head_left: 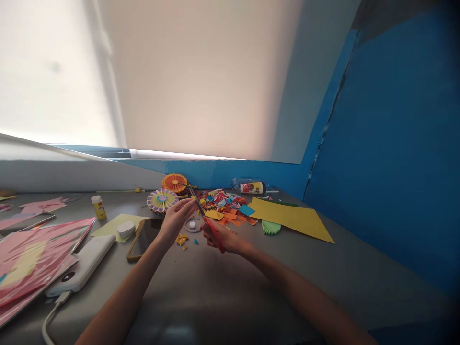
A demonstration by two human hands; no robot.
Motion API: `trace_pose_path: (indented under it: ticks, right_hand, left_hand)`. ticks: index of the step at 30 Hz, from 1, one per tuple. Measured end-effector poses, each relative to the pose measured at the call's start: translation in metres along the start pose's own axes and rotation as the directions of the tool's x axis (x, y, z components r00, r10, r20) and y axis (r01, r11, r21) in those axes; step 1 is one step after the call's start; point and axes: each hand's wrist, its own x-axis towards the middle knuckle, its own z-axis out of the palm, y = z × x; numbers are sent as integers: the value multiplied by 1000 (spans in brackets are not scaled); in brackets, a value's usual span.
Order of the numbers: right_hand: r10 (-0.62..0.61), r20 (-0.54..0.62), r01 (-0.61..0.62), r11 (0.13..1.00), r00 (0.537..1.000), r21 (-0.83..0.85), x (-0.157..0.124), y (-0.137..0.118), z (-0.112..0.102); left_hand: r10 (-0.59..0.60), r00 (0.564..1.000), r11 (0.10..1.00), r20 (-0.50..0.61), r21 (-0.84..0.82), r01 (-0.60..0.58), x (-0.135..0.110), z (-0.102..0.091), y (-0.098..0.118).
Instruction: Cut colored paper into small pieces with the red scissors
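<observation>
Right grip [227, 239] clasps red-handled scissors [214, 235]; whether the left grip [175, 219] holds anything is unclear.

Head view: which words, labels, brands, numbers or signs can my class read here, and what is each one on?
None can be read with certainty.
Bottle label: dark characters on a pale patch, too small and blurred to quote.
Yellow tube: small marks on its side, unreadable.
White power bank: a pale mark on its dark round spot, too small to read.
</observation>
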Motion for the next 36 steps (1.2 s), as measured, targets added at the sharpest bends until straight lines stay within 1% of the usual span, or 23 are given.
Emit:
trace_pose_path:
  ticks: [2, 5, 7, 9, 13, 21, 24, 29, 33, 36]
  right_hand:
    - [2, -3, -2, 1000, 1000, -5, -1, -1, 0]
    - [18, -17, -19, 996, 1000, -88, -3, -6, -1]
    - [51, -18, -53, 988, 999, -145, -4, -12, -2]
    - [84, -15, -85, 983, 996, -165, -6, -18, -2]
    - [127, -11, -127, 980, 992, -151, -5, -26, 0]
    - [128, -1, -127, 977, 992, -170, -6, -28, -2]
    - [148, 15, -144, 978, 989, -150, -6, -30, -3]
    - [167, 3, -165, 981, 986, -104, -5, -29, -4]
    - [168, 23, -163, 977, 986, -138, -6, -29, -7]
    - [173, 13, -169, 973, 985, -157, -7, -28, -10]
  left_hand:
    - [-12, 1000, 1000, -15, -1, 12, 0, 1, 3]
    - [-15, 999, 1000, -41, 23, 16, -1, 2, 7]
    - [-10, 998, 999, -58, 44, 13, -2, 1, 9]
    - [-6, 998, 998, -70, 61, 11, -2, 1, 10]
    - [-4, 997, 997, -71, 73, 9, -3, 0, 12]
    - [24, 994, 997, -103, 69, -17, 2, -5, 9]
    - [28, 993, 997, -114, 71, -20, 3, -7, 8]
    - [17, 993, 999, -114, 40, -12, 3, -9, 8]
    - [18, 992, 999, -128, 33, -14, 4, -11, 6]
    - [15, 990, 999, -140, 42, -10, 5, -13, 6]
